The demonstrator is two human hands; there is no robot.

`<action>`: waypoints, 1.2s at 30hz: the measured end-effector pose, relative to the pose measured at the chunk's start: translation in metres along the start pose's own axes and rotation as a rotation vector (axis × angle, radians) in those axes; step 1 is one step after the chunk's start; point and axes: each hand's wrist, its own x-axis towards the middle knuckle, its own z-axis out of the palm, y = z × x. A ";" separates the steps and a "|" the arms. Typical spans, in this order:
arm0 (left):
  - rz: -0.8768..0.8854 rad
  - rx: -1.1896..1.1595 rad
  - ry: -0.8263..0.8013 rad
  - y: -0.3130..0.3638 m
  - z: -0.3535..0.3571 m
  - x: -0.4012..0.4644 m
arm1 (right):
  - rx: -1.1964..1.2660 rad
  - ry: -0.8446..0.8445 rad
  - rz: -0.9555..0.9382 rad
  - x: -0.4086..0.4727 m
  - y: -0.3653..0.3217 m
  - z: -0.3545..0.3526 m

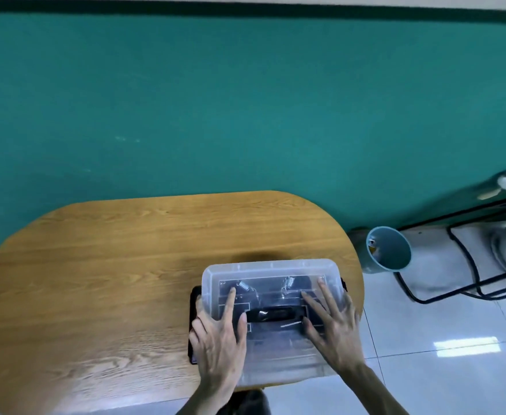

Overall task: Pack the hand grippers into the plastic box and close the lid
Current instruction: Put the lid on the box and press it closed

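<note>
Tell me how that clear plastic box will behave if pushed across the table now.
The clear plastic box would probably slide easily on the smooth oval wooden table. Its near edge seems to overhang, so it may tip. The metal-sprung hand grippers inside likely add weight and could rattle.

Clear glossy plastic box; wood-grain table, smooth; metal springs; glossy floor tiles.

Clear lidded box holds black hand grippers.

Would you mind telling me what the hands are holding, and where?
Nothing is gripped: left hand and right hand press flat on the box lid.
</note>
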 end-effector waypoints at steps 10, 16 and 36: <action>0.007 0.022 -0.014 -0.007 0.008 0.005 | -0.026 -0.002 -0.062 0.003 0.004 0.001; 0.264 0.139 0.016 -0.008 0.002 0.039 | -0.071 0.089 -0.068 0.045 0.018 -0.005; 0.233 0.181 -0.161 -0.005 0.005 0.051 | -0.028 -0.008 -0.140 0.053 0.017 -0.007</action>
